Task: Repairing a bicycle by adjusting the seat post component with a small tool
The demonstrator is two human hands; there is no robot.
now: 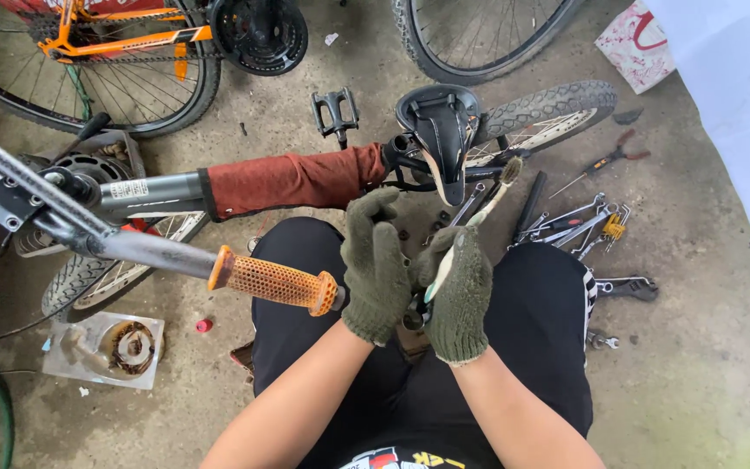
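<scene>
Far left on the concrete floor: clear plastic tray w/ a rusty round part (106, 349). Above it, grey metal handlebar w/ an orange perforated rubber grip (276, 283), pointing right, grip end just beside the left hand. Rust-red cloth (292, 181) wrapped round the grey bike frame behind. Left hand (378, 265), dark green knit glove, fingers up and part curled; what it holds, can't tell. Right hand (460, 295), same glove, closed round a worn white toothbrush (477, 217), bristles up, angled to the right. Black bike saddle (441, 135) upside down just beyond. Right: scattered metal spanners (570, 227) on floor, red-handled pliers (611, 159) further back.
</scene>
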